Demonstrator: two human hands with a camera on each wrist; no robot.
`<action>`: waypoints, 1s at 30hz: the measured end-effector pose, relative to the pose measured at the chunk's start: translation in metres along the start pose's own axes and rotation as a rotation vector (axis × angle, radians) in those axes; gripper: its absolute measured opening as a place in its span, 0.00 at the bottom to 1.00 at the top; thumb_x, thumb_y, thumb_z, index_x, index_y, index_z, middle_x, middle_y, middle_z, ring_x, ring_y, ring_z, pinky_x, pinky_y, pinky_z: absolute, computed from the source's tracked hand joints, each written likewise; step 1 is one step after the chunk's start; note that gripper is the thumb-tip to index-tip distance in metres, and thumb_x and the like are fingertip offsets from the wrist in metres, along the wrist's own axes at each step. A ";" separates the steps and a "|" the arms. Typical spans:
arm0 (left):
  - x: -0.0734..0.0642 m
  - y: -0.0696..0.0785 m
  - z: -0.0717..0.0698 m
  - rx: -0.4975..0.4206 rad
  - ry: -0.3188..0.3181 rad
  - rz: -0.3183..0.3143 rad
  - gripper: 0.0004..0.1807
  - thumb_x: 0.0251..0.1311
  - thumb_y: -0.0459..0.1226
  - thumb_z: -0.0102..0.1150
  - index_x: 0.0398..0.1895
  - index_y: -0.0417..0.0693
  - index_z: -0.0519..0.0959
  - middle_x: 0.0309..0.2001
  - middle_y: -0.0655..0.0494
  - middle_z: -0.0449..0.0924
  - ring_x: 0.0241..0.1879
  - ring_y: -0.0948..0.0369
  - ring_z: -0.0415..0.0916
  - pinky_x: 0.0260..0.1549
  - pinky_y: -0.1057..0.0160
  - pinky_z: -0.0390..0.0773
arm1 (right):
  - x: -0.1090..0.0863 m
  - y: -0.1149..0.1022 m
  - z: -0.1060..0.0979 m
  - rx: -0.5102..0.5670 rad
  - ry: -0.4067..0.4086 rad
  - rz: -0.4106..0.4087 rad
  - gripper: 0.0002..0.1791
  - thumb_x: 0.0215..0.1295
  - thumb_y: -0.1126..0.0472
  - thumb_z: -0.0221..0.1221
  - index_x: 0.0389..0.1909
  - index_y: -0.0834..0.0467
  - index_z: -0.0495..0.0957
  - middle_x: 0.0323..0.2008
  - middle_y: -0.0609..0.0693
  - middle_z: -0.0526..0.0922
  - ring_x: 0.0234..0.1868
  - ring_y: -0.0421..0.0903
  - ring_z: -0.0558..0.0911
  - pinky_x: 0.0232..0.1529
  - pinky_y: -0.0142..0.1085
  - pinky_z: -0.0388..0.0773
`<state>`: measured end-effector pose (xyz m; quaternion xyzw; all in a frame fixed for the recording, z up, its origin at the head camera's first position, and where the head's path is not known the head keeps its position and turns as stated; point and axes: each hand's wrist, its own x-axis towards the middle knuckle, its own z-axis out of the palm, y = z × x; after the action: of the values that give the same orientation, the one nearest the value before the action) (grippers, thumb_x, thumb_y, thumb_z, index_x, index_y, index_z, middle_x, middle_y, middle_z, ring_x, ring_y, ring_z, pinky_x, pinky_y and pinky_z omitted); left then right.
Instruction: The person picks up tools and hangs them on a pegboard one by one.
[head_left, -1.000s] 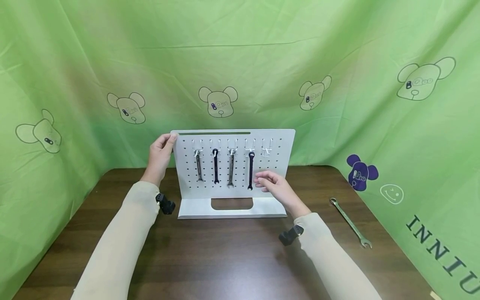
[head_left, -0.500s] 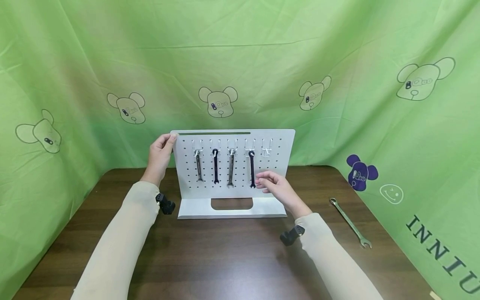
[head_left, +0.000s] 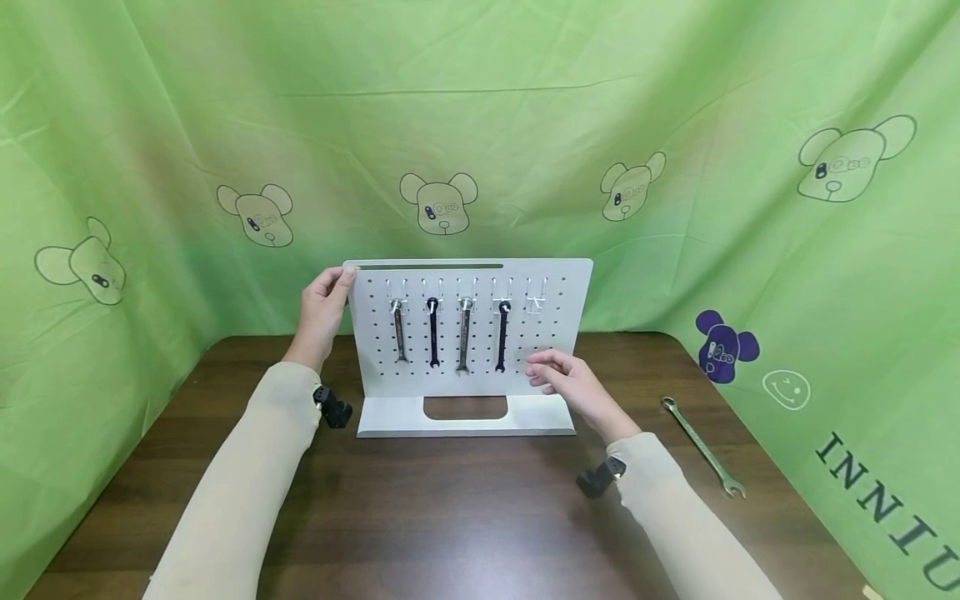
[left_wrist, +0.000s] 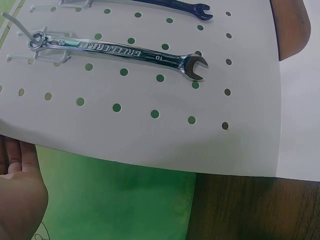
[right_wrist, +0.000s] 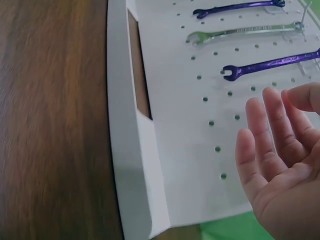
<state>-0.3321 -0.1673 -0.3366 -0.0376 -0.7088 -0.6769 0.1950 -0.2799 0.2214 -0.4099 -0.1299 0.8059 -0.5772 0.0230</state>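
A white pegboard stands upright on its base. My left hand pinches its upper left corner, thumb on the front face. Several combination wrenches hang in a row from wire hooks. A chrome wrench is leftmost, a dark one beside it, then another chrome wrench. The rightmost hanging one is a dark purple-blue wrench. Just right of its lower end hovers my right hand, palm turned toward the board, fingers loosely bent and apart from the wrench.
A loose chrome wrench lies on the brown wooden table, right of my right forearm. At the right end of the row sits another wire hook. A green printed curtain surrounds the table at the back and sides.
My right hand has drawn back a little to the right and down, away from the rightmost dark wrench. That wrench has swung slightly on its hook. The left hand keeps its hold.
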 end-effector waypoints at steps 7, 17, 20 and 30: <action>0.000 0.000 0.000 0.004 -0.010 -0.011 0.25 0.72 0.52 0.56 0.56 0.39 0.77 0.47 0.56 0.77 0.45 0.62 0.72 0.51 0.64 0.73 | -0.012 0.009 -0.016 -0.043 0.019 0.031 0.18 0.77 0.63 0.52 0.59 0.71 0.73 0.49 0.66 0.81 0.42 0.45 0.82 0.44 0.38 0.81; 0.000 0.000 0.000 0.007 -0.009 -0.007 0.26 0.71 0.52 0.56 0.56 0.38 0.77 0.47 0.56 0.77 0.45 0.61 0.72 0.51 0.63 0.73 | -0.030 0.019 -0.041 -0.091 0.030 0.039 0.18 0.76 0.63 0.53 0.59 0.72 0.72 0.46 0.67 0.81 0.42 0.51 0.83 0.42 0.40 0.81; 0.001 0.000 0.000 0.003 -0.011 -0.004 0.26 0.71 0.52 0.56 0.55 0.38 0.77 0.47 0.56 0.77 0.45 0.61 0.72 0.51 0.63 0.73 | -0.036 0.023 -0.050 -0.104 0.041 0.029 0.18 0.77 0.63 0.53 0.59 0.72 0.72 0.46 0.66 0.82 0.42 0.52 0.84 0.42 0.41 0.81; 0.001 -0.001 -0.001 -0.007 -0.009 0.003 0.24 0.72 0.50 0.56 0.55 0.38 0.78 0.46 0.56 0.78 0.45 0.62 0.73 0.52 0.63 0.74 | -0.055 0.037 -0.085 -0.130 0.072 0.035 0.18 0.77 0.64 0.52 0.58 0.73 0.71 0.43 0.58 0.84 0.40 0.44 0.84 0.41 0.39 0.82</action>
<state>-0.3329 -0.1680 -0.3368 -0.0423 -0.7073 -0.6789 0.1925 -0.2494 0.3240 -0.4224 -0.0963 0.8442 -0.5273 -0.0044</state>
